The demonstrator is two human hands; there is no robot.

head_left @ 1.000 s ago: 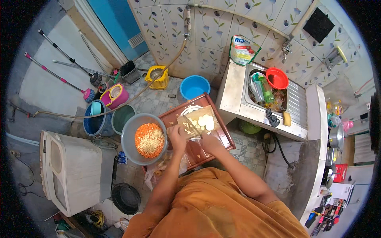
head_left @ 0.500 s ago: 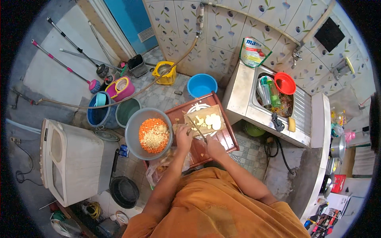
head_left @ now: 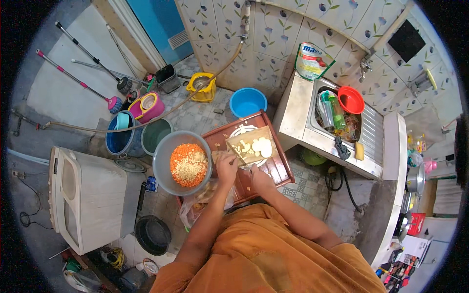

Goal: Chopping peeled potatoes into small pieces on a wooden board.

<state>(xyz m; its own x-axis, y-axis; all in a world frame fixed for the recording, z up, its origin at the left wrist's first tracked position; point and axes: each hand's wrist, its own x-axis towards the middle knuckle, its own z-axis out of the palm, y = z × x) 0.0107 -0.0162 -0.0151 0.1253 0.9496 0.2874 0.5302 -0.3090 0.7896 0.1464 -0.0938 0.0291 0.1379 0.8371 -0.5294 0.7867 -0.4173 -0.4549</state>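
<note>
My right hand (head_left: 263, 182) is closed round a knife (head_left: 252, 170) at the near edge of a wooden cutting board (head_left: 264, 134). Little of the blade shows from here. My left hand (head_left: 226, 169) has its fingers bent together at the board's left side; what they hold is hidden. Pale chopped pieces and larger pale rounds (head_left: 263, 146) lie on the board, which rests over a white plate (head_left: 243, 129) on a low red-brown table (head_left: 282, 169). To the left, a grey bowl (head_left: 162, 177) holds orange diced pieces (head_left: 182, 153) topped with pale diced ones (head_left: 190, 172).
A clear plastic bag (head_left: 199, 205) lies beneath my left forearm. Beyond the table stands a blue basin (head_left: 248, 102). At right is a steel sink (head_left: 318, 124) with a red bowl (head_left: 351, 99) and bottles. Buckets, a hose (head_left: 195, 93) and a white washing machine (head_left: 93, 195) occupy the left.
The knife blade, seen lying across the board's near left before, now barely shows as my right hand has turned and shifted slightly left. My left hand stays almost in place.
</note>
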